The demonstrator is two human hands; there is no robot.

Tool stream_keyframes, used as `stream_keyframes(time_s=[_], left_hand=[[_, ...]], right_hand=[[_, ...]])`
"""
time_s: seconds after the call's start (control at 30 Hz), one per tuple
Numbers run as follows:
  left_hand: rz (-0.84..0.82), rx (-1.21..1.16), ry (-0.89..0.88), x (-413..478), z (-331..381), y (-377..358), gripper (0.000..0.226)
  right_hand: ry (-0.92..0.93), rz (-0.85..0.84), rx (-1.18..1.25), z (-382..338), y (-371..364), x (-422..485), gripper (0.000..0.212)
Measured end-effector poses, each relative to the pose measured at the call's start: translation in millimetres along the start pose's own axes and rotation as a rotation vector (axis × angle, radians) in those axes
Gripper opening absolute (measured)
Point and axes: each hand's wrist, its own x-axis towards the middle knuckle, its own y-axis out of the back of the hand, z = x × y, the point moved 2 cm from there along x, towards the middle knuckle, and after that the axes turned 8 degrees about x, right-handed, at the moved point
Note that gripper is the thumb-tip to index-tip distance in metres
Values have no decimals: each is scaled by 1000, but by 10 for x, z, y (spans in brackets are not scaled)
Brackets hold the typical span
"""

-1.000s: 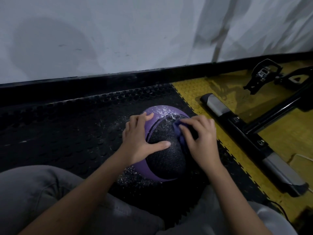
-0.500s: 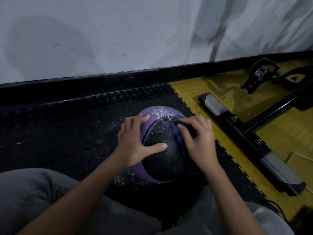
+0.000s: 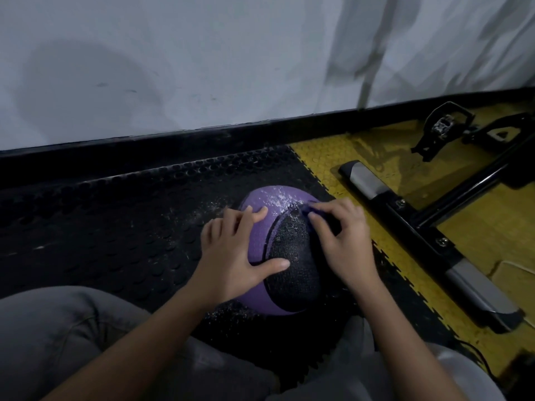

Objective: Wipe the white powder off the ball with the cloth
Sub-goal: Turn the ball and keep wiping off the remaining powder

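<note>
The ball is steadied on the floor mat by the flat, spread left hand; the cloth is pinched against its top by the right hand. White powder could be ground into the textured panel, or the ball rolled away, by off-centre pressure.

My left hand has slipped a little nearer to me on the ball — the thumb now lies lower on the black panel, and more of the purple top shows beyond my fingers. My right hand has worked the cloth up toward the panel's far edge — only a small fold now shows at my fingertips, no longer a strip beside the hand.
</note>
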Motion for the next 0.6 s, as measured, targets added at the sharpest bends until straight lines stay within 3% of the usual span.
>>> stream_keyframes(time_s=[0.13, 0.33, 0.47, 0.6], left_hand=[[14, 31, 72, -35, 60, -7, 102], [20, -36, 35, 8, 8, -27, 110], [16, -130, 32, 1, 5, -30, 111], [53, -90, 8, -10, -4, -30, 110]], right_hand=[[187, -104, -71, -92, -42, -88, 24], [-135, -6, 52, 257, 75, 190, 13], [73, -2, -20, -28, -42, -27, 14], [324, -174, -129, -258, -176, -197, 18]])
